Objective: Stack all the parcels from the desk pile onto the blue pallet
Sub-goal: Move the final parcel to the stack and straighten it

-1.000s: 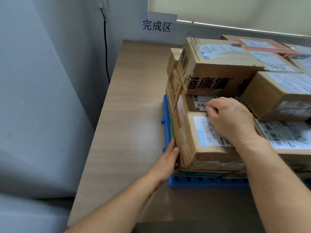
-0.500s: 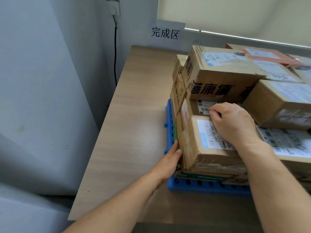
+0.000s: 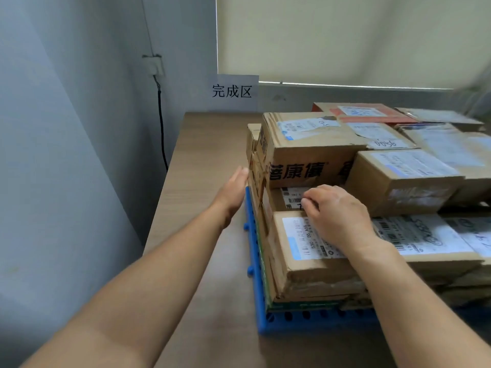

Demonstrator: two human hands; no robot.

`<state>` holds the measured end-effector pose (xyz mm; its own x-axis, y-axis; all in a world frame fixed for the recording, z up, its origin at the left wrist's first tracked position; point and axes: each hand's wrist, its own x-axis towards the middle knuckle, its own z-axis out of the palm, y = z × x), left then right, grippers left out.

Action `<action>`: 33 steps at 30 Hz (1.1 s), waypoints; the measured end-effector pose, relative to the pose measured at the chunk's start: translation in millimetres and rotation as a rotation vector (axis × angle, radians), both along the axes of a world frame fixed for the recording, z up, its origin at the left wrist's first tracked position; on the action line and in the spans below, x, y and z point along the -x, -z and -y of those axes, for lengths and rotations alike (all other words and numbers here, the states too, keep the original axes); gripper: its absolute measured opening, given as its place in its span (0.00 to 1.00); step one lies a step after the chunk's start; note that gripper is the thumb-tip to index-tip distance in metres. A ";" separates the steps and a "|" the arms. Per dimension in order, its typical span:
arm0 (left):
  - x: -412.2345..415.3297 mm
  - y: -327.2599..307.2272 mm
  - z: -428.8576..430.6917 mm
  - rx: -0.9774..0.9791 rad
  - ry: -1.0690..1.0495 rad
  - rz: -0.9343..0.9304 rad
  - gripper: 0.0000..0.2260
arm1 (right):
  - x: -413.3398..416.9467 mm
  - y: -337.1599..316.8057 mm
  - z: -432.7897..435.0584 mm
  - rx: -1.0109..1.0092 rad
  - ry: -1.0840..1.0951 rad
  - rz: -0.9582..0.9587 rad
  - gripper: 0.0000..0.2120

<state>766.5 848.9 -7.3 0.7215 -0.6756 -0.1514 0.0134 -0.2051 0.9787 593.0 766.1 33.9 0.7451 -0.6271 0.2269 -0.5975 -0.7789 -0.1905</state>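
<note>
While the parcels (image 3: 372, 181) fill the blue pallet (image 3: 292, 318) in tight layers, they are all worn brown cardboard, and most carry white shipping labels with barcodes. The pallet lies on the wooden desk (image 3: 202, 160), its holed edge showing at the near and left sides of the stack. A big carton (image 3: 305, 155) with bold dark printed characters sits on top at the left. Below it a small box (image 3: 284, 199) is set back, and a front box (image 3: 300, 261) with a blue-edged label lies nearest.

The right hand (image 3: 337, 213) rests on the front box with fingers bent and tips against the small box; whether it grips anything cannot be told. The left hand (image 3: 233, 187) is flat, with straight fingers against the left side of the stack.

Half a second ago the left hand pressed the near-left corner low down; it now lies farther along that side and higher. The right hand has kept its place.

Behind the desk stand a paper sign (image 3: 233, 91), a wall socket (image 3: 154, 65) with a black cable (image 3: 162, 134), and a pale blind (image 3: 345, 35).
</note>
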 end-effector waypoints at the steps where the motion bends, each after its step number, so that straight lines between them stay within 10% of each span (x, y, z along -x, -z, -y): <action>1: -12.5 -4.6 8.1 0.003 -0.017 -0.037 0.26 | 0.0 1.9 -0.7 0.004 0.004 -0.013 0.14; 33: -73.5 -28.9 81.4 0.015 0.201 -0.167 0.17 | -23.2 -0.6 -2.6 0.075 0.057 -0.112 0.14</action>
